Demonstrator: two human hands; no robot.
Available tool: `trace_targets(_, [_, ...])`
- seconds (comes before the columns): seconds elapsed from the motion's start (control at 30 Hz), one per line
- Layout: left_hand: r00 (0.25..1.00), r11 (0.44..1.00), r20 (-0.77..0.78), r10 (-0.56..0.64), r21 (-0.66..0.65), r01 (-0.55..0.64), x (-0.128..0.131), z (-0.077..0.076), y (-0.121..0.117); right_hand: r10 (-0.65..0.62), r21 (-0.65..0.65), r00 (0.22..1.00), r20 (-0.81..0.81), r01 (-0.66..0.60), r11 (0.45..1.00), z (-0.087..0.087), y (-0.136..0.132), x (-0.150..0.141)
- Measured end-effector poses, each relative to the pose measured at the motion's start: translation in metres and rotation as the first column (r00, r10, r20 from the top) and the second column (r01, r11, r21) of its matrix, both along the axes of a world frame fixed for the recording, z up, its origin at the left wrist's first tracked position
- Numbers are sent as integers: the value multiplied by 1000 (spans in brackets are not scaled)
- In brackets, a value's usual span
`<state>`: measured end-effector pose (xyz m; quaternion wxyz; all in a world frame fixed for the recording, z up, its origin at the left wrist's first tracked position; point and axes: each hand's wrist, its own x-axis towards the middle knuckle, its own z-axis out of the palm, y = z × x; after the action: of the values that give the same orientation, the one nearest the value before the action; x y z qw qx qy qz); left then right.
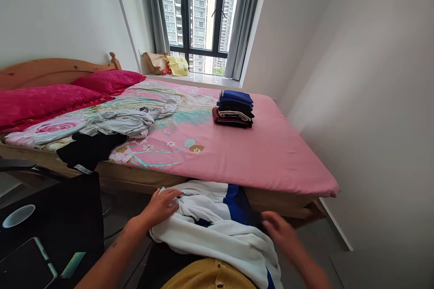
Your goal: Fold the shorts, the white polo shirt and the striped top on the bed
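A white garment with blue panels lies crumpled in front of me, below the edge of the bed. My left hand rests on its left side, fingers curled onto the cloth. My right hand is at its right edge, blurred by motion, so its fingers are unclear. A stack of folded clothes, blue on top, sits on the pink sheet of the bed. A heap of loose grey clothes and a black garment lie on the left part of the bed.
Pink pillows lie against the wooden headboard. Paper bags stand on the windowsill. A dark table at the left holds a white cup and a tablet. A white wall runs close along the right.
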<state>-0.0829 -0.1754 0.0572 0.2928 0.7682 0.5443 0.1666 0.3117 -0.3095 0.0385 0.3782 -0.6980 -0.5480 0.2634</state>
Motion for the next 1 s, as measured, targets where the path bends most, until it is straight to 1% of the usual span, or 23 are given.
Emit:
trace_targets(0.07, [998,999,-68,-5,-54,1,-3,5,3,219,-54,974,52,-216,975,-6,13,-21])
trace_targets(0.1, [997,998,-79,-11,-62,6,-8,8,3,291,-67,954,70,-287,956,-5,19,-29])
trace_targets(0.13, [997,999,-81,-14,-52,10,-13,12,3,312,-58,947,75,-308,949,-2,25,-35])
trace_targets(0.17, [997,1000,-76,-12,-23,10,-20,17,3,286,-29,956,59,-285,958,4,29,-36])
trace_targets(0.27, [999,990,-5,47,133,-46,-38,43,-2,63,85,996,-58,-58,995,35,30,-14])
trace_targets(0.33, [984,957,136,117,248,-149,-42,65,-7,-125,138,982,-143,145,980,63,24,10])
trace_targets(0.37, [959,938,238,154,269,-217,-41,75,-10,-213,157,956,-200,246,956,76,21,20])
trace_targets(0.4, [913,923,360,190,253,-291,-38,85,-12,-282,167,921,-270,333,928,88,19,29])
trace_targets(0.43, [843,917,491,221,190,-351,-33,92,-14,-317,161,884,-345,388,907,98,18,35])
trace_targets(0.47, [752,922,610,251,88,-378,-27,96,-14,-321,142,854,-409,407,902,103,19,39])
trace_targets(0.5, [662,932,696,278,-30,-360,-21,97,-13,-304,124,841,-449,395,910,105,23,42])
trace_targets(0.53, [601,942,740,302,-133,-309,-15,94,-10,-270,116,853,-446,354,928,102,28,43])
trace_targets(0.57, [591,947,742,315,-203,-250,-12,88,-7,-237,116,890,-391,303,946,96,34,43])
trace_targets(0.6, [640,947,698,320,-238,-214,-10,78,-2,-212,108,934,-288,251,962,85,40,44])
trace_targets(0.63, [728,947,607,318,-241,-213,-11,66,2,-196,96,968,-159,213,972,72,46,44])
trace_targets(0.67, [818,949,485,310,-209,-236,-14,53,6,-186,78,982,-31,188,979,58,50,44])
trace_targets(0.7, [885,954,358,297,-155,-258,-18,40,8,-173,54,983,66,169,984,44,52,44])
trace_targets(0.73, [923,958,258,286,-96,-270,-23,28,9,-156,28,980,121,153,988,30,53,41])
trace_targets(0.8, [947,963,183,265,-9,-268,-29,14,5,-103,6,986,129,103,995,11,48,31])
trace_targets(0.83, [949,967,195,246,18,-255,-28,12,1,-61,10,992,113,60,998,6,46,22])
trace_targets(0.9, [956,977,227,188,53,-205,-15,17,-9,40,39,994,100,-44,998,3,43,-2])
trace_targets(0.93, [962,986,233,139,60,-156,-3,22,-15,95,65,989,112,-103,993,5,43,-16])
trace_targets(1.0, [978,998,206,-26,60,14,25,30,-23,199,125,966,168,-221,967,9,49,-44])
